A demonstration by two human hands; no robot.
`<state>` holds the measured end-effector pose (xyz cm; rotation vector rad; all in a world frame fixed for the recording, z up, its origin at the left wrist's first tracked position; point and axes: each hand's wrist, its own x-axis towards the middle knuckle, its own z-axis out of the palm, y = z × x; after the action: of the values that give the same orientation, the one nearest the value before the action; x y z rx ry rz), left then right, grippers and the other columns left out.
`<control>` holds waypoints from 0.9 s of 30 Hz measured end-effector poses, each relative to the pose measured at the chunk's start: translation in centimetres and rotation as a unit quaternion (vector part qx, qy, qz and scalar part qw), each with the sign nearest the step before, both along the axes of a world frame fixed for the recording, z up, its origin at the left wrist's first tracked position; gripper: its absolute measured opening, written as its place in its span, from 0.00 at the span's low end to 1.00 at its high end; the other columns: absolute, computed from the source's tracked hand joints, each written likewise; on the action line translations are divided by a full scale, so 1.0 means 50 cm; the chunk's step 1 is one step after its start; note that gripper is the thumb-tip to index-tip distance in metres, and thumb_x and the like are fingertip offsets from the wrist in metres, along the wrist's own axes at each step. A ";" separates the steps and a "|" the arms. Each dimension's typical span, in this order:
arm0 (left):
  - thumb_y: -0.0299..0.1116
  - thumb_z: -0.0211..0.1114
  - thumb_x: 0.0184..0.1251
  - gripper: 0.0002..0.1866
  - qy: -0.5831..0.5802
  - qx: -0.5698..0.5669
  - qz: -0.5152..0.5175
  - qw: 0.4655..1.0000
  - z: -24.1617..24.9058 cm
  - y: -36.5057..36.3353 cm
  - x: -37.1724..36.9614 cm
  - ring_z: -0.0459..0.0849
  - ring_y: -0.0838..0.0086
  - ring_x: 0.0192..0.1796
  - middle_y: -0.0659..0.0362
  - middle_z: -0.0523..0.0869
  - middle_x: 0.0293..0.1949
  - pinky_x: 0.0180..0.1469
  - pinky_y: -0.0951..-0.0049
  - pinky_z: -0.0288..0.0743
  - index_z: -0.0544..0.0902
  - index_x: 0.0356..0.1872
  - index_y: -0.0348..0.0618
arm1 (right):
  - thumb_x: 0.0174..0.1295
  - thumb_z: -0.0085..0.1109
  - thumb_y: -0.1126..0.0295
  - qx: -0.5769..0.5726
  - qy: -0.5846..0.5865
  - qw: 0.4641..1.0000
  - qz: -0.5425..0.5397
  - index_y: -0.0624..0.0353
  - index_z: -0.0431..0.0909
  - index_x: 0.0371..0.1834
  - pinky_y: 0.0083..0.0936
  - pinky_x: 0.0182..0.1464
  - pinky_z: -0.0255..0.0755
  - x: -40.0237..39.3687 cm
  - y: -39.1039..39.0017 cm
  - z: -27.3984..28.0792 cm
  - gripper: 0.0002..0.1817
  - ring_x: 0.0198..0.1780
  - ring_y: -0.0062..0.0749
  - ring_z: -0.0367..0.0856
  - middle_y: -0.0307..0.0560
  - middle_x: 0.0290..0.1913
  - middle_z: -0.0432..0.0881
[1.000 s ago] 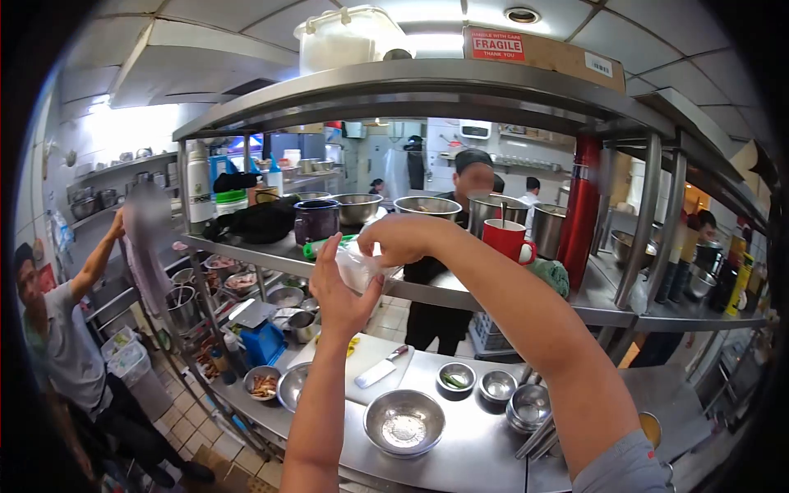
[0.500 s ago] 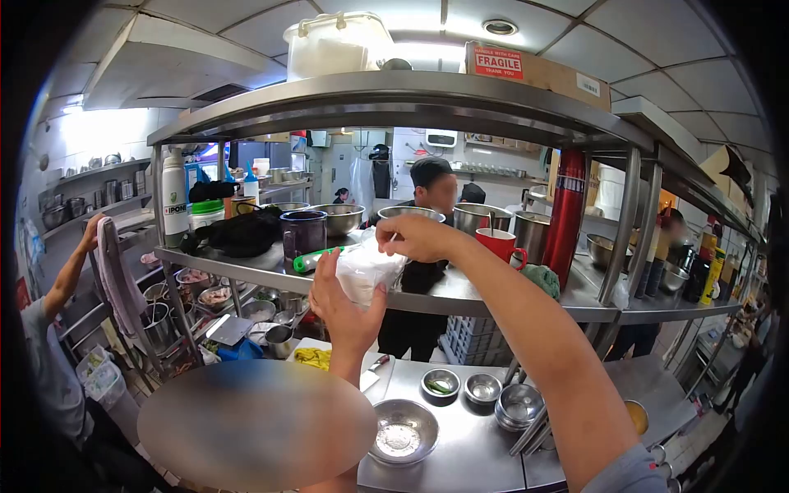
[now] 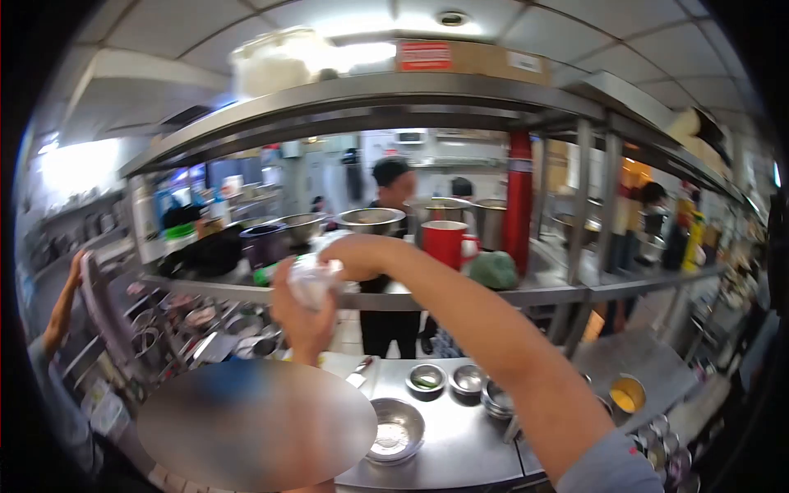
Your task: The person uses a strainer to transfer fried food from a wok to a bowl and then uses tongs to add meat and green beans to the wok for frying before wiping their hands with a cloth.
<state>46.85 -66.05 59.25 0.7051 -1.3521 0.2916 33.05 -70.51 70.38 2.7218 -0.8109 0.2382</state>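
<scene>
A small white plastic bag (image 3: 313, 284), blurred by motion, is held up in front of the steel shelf. My left hand (image 3: 297, 316) wraps round it from below and from the left. At its top, the bent fingers of my right hand (image 3: 355, 256) pinch the plastic; their tips are partly hidden. What is inside the bag cannot be made out. Close behind on the shelf are a red mug (image 3: 445, 245) and a wide steel bowl (image 3: 371, 219). Below my hands, another steel bowl (image 3: 396, 429) rests on the steel counter (image 3: 460, 452).
A red cylinder (image 3: 517, 209) stands on the shelf by a green cloth bundle (image 3: 492, 269). On the counter are a knife (image 3: 360, 370) and small bowls, one holding something green (image 3: 426, 380). A person in a dark cap (image 3: 391, 174) stands beyond the shelf; another person's arm (image 3: 64, 308) is at left.
My view has swung right, so the shelf and its things sit further left. The bag looks smaller and more bunched, with my right hand closer over its top.
</scene>
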 end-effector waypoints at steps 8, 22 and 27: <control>0.42 0.58 0.62 0.30 -0.059 0.027 -0.019 0.998 -0.024 -0.035 0.031 0.63 0.60 0.61 0.50 0.65 0.60 0.63 0.62 0.53 0.61 0.63 0.43 | 0.37 0.67 0.65 -0.133 -0.059 0.986 -0.078 0.53 0.83 0.28 0.32 0.38 0.75 0.064 -0.022 -0.048 0.12 0.37 0.40 0.81 0.48 0.31 0.82; 0.50 0.54 0.63 0.33 -0.014 0.032 -0.050 0.998 -0.050 -0.136 0.050 0.62 0.62 0.64 0.49 0.64 0.62 0.65 0.64 0.51 0.61 0.63 0.39 | 0.43 0.63 0.60 -0.118 0.009 0.983 -0.141 0.48 0.83 0.35 0.31 0.42 0.73 0.067 0.002 -0.039 0.14 0.43 0.36 0.80 0.42 0.39 0.83; 0.50 0.54 0.62 0.31 0.013 0.020 -0.071 0.997 -0.047 -0.119 0.033 0.65 0.59 0.61 0.47 0.67 0.59 0.63 0.63 0.55 0.64 0.60 0.40 | 0.44 0.63 0.58 -0.115 0.012 0.981 -0.157 0.47 0.83 0.35 0.29 0.43 0.73 0.072 0.016 -0.031 0.14 0.44 0.33 0.80 0.40 0.39 0.83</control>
<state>48.48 -72.02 56.91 0.6406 -1.3791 0.1429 36.66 -69.70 68.82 2.3399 -1.1150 0.2150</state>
